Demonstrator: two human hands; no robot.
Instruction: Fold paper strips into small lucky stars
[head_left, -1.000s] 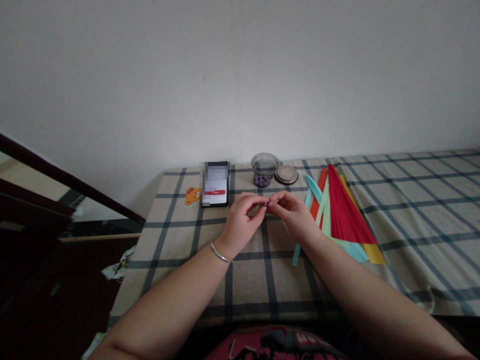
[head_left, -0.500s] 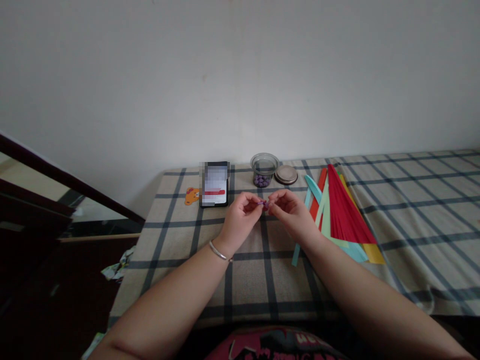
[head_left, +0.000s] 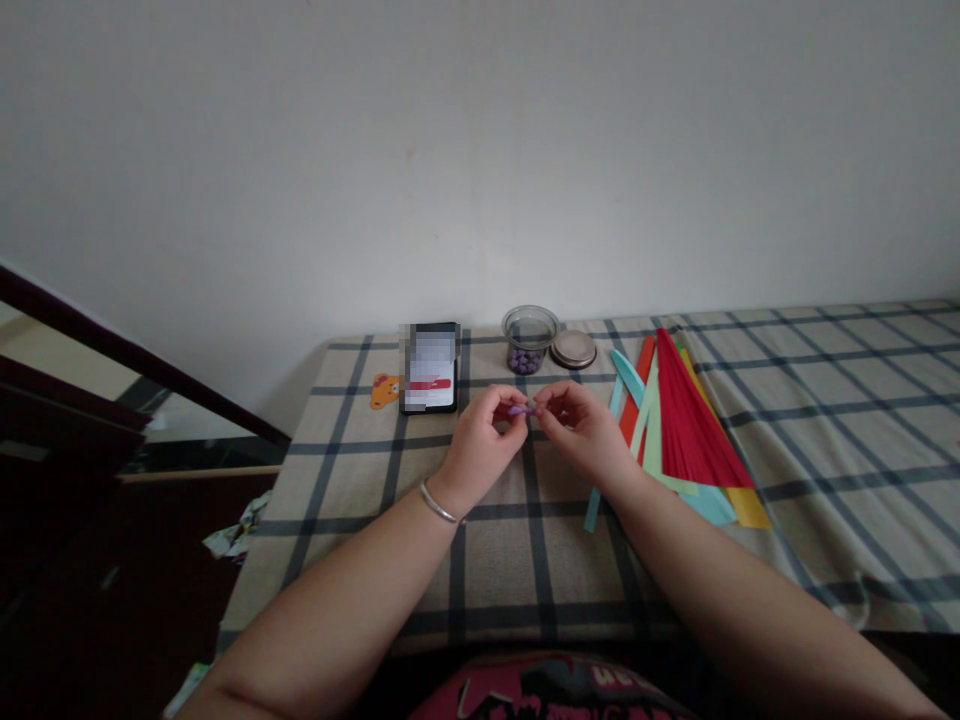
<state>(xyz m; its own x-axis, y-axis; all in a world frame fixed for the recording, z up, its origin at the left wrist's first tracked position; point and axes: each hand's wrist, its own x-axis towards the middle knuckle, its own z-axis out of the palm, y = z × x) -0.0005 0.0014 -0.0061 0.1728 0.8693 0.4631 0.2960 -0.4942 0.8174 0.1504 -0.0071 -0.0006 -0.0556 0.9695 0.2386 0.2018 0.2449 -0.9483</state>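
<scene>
My left hand (head_left: 480,443) and my right hand (head_left: 585,430) meet over the checked cloth, fingertips pinched together on a small purple paper piece (head_left: 520,410). The piece is tiny and mostly hidden by the fingers. A silver bangle sits on my left wrist. Behind the hands stands an open clear jar (head_left: 529,340) holding several purple pieces, with its round lid (head_left: 573,349) lying beside it on the right.
A phone (head_left: 430,367) with a lit screen lies behind my left hand, an orange bear-shaped sticker (head_left: 384,391) to its left. Coloured paper strips (head_left: 679,420) in red, yellow, green and blue fan out on the right. The checked table (head_left: 825,430) backs onto a white wall; its left edge drops to a dark floor.
Both hands stayed in place; the fingers shifted slightly around the purple piece, working it between the fingertips.
</scene>
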